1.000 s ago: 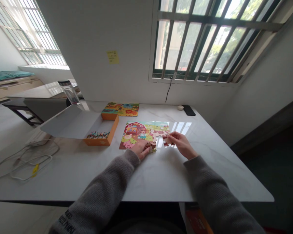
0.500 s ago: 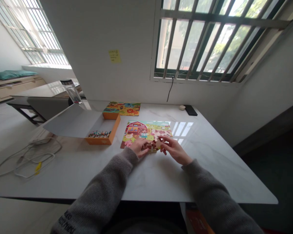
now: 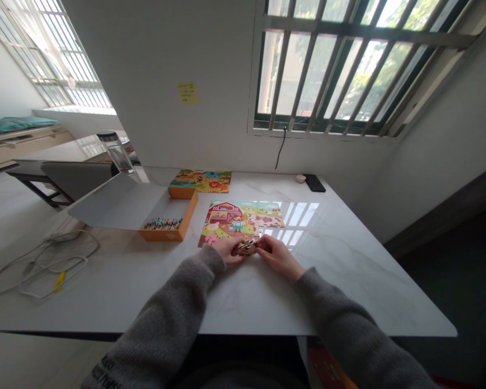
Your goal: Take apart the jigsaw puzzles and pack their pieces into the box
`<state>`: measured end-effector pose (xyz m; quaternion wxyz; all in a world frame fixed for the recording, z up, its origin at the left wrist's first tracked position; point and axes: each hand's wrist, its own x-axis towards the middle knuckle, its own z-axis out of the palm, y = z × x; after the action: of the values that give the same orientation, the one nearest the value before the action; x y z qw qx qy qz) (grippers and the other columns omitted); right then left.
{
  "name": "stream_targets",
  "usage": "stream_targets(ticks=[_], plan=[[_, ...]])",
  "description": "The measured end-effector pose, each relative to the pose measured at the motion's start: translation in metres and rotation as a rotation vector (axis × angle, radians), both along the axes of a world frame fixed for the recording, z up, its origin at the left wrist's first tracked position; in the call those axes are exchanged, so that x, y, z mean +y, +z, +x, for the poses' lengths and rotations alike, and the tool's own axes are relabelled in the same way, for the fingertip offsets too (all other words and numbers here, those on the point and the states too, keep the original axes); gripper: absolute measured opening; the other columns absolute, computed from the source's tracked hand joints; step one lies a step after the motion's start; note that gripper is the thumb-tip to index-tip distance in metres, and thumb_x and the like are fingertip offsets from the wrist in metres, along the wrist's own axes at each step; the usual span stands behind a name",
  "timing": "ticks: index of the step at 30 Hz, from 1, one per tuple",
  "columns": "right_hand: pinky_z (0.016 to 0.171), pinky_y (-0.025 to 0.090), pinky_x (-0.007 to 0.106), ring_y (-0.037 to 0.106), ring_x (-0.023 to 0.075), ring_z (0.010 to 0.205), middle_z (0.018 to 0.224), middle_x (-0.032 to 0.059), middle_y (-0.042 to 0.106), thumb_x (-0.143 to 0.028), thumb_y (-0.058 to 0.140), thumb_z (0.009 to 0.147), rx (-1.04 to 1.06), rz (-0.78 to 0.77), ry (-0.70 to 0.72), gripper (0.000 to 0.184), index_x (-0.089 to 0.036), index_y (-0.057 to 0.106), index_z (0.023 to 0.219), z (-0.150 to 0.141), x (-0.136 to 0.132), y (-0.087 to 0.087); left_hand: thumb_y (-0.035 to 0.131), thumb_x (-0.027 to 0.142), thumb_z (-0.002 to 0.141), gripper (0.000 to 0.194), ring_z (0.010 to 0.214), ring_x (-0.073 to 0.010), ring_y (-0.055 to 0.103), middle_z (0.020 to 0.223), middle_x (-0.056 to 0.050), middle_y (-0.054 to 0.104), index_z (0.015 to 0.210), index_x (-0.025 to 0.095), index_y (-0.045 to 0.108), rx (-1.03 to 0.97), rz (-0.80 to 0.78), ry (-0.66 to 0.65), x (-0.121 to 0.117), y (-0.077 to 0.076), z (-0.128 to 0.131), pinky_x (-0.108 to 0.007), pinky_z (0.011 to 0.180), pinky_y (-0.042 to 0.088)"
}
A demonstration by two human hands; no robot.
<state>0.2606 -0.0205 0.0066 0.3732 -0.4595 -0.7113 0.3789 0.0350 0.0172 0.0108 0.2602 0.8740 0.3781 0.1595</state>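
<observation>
A small stack of jigsaw puzzle pieces is held between my hands, just in front of a farm-picture jigsaw puzzle lying flat on the table. My left hand is closed around the left side of the pieces. At their right end, the fingers of my right hand are pinched together on the pieces. The puzzle shows a red barn, a farmer and a cow; its lower right part has a gap. My hands cover some of its lower edge.
Left of the puzzle, an orange box holds many pieces standing on edge. Behind lies a second puzzle with animals. A phone and a small white object lie at the back right. Cables spread over the left; a bottle stands behind.
My right hand has moved left and down to the stack, and its fingers have closed in. The piece it held out to the right is now at the stack. The view has shifted slightly.
</observation>
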Motion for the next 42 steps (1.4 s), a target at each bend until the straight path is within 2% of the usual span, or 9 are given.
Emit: stream_targets(ticks=[7, 10, 15, 19, 23, 27, 32, 38, 42], plan=[[0.055, 0.038, 0.024, 0.052, 0.0129, 0.058, 0.070, -0.0040, 0.060, -0.038, 0.058, 0.089, 0.029, -0.011, 0.049, 0.022, -0.022, 0.051, 0.103, 0.007, 0.005, 0.007, 0.061, 0.040, 0.087, 0.027, 0.068, -0.0167, 0.057, 0.078, -0.001, 0.064, 0.101, 0.018, 0.063, -0.003, 0.034, 0.012, -0.004, -0.002, 0.006, -0.026, 0.063, 0.041], [0.058, 0.040, 0.026, 0.052, 0.0145, 0.060, 0.067, -0.0025, 0.056, -0.040, 0.051, 0.092, 0.001, 0.120, -0.149, 0.021, -0.020, 0.056, 0.096, 0.025, 0.023, 0.009, 0.057, 0.038, 0.089, 0.023, 0.067, -0.0155, 0.056, 0.077, -0.001, 0.063, 0.098, 0.018, 0.063, -0.011, 0.091, 0.020, -0.006, -0.003, 0.010, -0.026, 0.063, 0.042], [0.075, 0.045, 0.033, 0.057, 0.0206, 0.077, 0.085, 0.0077, 0.064, -0.031, 0.047, 0.089, -0.330, 0.266, -0.505, 0.027, -0.015, 0.065, 0.102, 0.052, 0.058, -0.003, 0.061, 0.024, 0.080, 0.010, 0.088, -0.0224, 0.061, 0.092, -0.009, 0.064, 0.086, 0.016, 0.064, -0.087, 0.283, 0.043, -0.004, 0.000, 0.010, -0.035, 0.081, 0.051], [0.090, 0.042, 0.039, 0.057, 0.0268, 0.096, 0.097, 0.0127, 0.066, -0.028, 0.051, 0.086, -0.512, 0.210, -0.608, 0.035, -0.014, 0.065, 0.116, 0.054, 0.074, -0.009, 0.062, 0.020, 0.075, 0.026, 0.111, -0.0281, 0.061, 0.118, -0.014, 0.066, 0.101, 0.015, 0.066, -0.148, 0.258, 0.059, 0.002, -0.005, 0.005, -0.043, 0.099, 0.049], [0.092, 0.042, 0.042, 0.058, 0.0287, 0.099, 0.096, 0.0134, 0.066, -0.032, 0.059, 0.083, -0.399, 0.100, -0.657, 0.038, -0.015, 0.065, 0.117, 0.055, 0.080, -0.005, 0.063, 0.019, 0.075, 0.034, 0.121, -0.0275, 0.058, 0.126, -0.012, 0.066, 0.109, 0.016, 0.066, -0.137, 0.149, 0.038, 0.006, -0.011, 0.004, -0.044, 0.108, 0.044], [0.090, 0.046, 0.042, 0.060, 0.0285, 0.098, 0.091, 0.0109, 0.067, -0.032, 0.066, 0.076, -0.075, 0.037, -0.642, 0.032, -0.018, 0.067, 0.105, 0.056, 0.086, -0.003, 0.064, 0.019, 0.075, 0.040, 0.125, -0.0270, 0.056, 0.129, -0.011, 0.065, 0.115, 0.017, 0.065, -0.128, 0.087, 0.068, 0.006, -0.010, 0.005, -0.044, 0.111, 0.042], [0.074, 0.055, 0.034, 0.067, 0.0205, 0.085, 0.096, 0.0091, 0.067, -0.034, 0.050, 0.086, 0.098, 0.022, -0.557, 0.038, -0.015, 0.059, 0.118, 0.044, 0.094, -0.004, 0.064, 0.018, 0.075, 0.045, 0.125, -0.0266, 0.057, 0.128, -0.009, 0.066, 0.119, 0.019, 0.064, -0.131, 0.069, 0.082, 0.005, -0.007, 0.004, -0.044, 0.112, 0.041], [0.093, 0.053, 0.037, 0.062, 0.0212, 0.104, 0.124, 0.0126, 0.056, -0.023, 0.057, 0.077, 0.068, 0.156, -0.475, 0.032, -0.017, 0.065, 0.108, 0.038, 0.093, -0.006, 0.063, 0.020, 0.076, 0.039, 0.126, -0.0266, 0.056, 0.129, -0.010, 0.065, 0.115, 0.018, 0.065, -0.105, 0.080, 0.056, 0.005, -0.006, 0.004, -0.043, 0.112, 0.040], [0.095, 0.049, 0.043, 0.062, 0.0206, 0.091, 0.101, 0.0084, 0.066, -0.023, 0.056, 0.080, 0.006, 0.168, -0.481, 0.033, -0.018, 0.062, 0.112, 0.043, 0.091, -0.007, 0.062, 0.019, 0.077, 0.038, 0.124, -0.0262, 0.056, 0.128, -0.012, 0.065, 0.115, 0.016, 0.064, -0.119, 0.098, 0.070, 0.004, -0.007, 0.005, -0.043, 0.111, 0.042]])
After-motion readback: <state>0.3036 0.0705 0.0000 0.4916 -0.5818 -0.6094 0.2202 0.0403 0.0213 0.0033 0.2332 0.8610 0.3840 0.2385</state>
